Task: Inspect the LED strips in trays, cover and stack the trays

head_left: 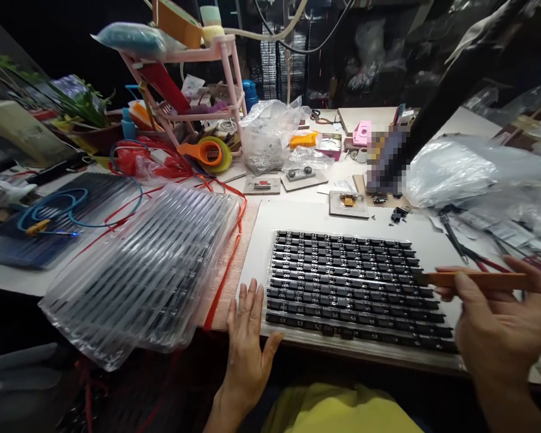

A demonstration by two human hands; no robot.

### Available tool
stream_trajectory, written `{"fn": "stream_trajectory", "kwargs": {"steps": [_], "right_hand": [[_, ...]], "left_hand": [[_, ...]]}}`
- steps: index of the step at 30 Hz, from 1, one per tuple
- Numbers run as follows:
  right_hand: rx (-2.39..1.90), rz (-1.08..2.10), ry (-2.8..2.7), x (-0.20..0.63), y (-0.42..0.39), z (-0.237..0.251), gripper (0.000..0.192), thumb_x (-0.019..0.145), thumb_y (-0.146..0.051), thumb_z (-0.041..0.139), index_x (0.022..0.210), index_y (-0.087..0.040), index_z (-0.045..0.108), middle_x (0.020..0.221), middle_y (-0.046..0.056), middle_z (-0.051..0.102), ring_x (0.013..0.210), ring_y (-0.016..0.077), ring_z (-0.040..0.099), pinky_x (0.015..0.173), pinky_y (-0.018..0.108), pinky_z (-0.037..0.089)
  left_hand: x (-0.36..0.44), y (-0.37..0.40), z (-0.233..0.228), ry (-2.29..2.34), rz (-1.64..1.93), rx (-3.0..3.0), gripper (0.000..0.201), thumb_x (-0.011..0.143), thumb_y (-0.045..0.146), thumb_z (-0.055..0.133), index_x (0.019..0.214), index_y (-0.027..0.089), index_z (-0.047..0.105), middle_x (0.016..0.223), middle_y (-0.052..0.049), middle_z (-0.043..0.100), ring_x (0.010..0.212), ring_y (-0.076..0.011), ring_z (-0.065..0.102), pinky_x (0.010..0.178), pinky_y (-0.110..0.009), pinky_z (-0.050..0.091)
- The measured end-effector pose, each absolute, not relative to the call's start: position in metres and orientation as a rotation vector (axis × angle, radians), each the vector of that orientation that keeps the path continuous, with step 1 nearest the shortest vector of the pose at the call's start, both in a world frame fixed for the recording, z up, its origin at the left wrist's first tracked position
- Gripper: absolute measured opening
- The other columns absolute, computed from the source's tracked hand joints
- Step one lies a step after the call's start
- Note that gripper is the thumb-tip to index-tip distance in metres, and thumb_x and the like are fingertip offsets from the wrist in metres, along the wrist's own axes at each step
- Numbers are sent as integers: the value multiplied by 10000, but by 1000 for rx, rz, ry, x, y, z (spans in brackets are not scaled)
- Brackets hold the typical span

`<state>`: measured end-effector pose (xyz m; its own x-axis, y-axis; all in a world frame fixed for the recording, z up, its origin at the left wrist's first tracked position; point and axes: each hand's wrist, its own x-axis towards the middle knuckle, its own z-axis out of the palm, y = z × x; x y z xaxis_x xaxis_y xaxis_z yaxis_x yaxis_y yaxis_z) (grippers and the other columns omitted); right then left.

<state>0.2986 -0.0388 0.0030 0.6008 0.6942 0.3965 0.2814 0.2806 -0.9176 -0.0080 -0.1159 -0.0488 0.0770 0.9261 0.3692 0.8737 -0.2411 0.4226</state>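
Rows of small black electronic parts (342, 282) in clear strips lie on a white board (256, 240) in front of me. My left hand (247, 343) rests open at the near left corner of the rows, fingers stretched out and thumb apart. Over the right end of the rows, my right hand (500, 319) grips a flat orange-brown stick (482, 281) between thumb and fingers. The stick's dark far end reaches the right edge of the rows; whether it touches them I cannot tell.
Stacked clear plastic tubes (162, 258) lie left, beside red twine (225, 276). A pink rack (229, 66), plastic bags (270, 132) and small fixtures (349, 203) stand behind. A black arm (451, 102) slants in from upper right. Pliers (455, 240) lie right.
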Motion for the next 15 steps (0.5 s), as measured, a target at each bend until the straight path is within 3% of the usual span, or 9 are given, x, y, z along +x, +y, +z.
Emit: {"fn": "stream_trajectory", "kwargs": {"steps": [4,7,10,15], "right_hand": [[-1512,130,-942,355,-28,-17,766,643,-314,791,1328,-207,465,830,69,631,619,247,636,624,468,541],[-1530,82,-958,363,-25,-20,742,705,-387,733,1367,-250,426,1094,132,606,806,333,663,739,580,540],[-1556,134,-981,359,-23,-19,678,791,-413,648,1399,-339,357,1320,118,503,985,356,634,818,559,536],[-1649,113,-1013,365,-23,-33,748,717,-408,716,1377,-230,413,1003,127,662,761,314,674,715,514,556]], "left_hand": [[-8,-111,-41,1822,571,2309,793,899,512,426,1499,178,29,1524,-147,270,1431,-290,154,1134,-552,161],[-10,-104,-34,1822,577,2262,734,923,499,366,1499,209,17,1523,-137,273,1424,-267,187,1136,-539,183],[-14,-83,-28,1916,694,2126,661,942,462,341,1499,249,56,1535,-117,248,1422,-246,193,1139,-503,222],[-13,-23,-27,1876,654,1998,632,947,466,327,1494,226,121,1534,-127,241,1415,-253,202,1126,-498,253]]}}
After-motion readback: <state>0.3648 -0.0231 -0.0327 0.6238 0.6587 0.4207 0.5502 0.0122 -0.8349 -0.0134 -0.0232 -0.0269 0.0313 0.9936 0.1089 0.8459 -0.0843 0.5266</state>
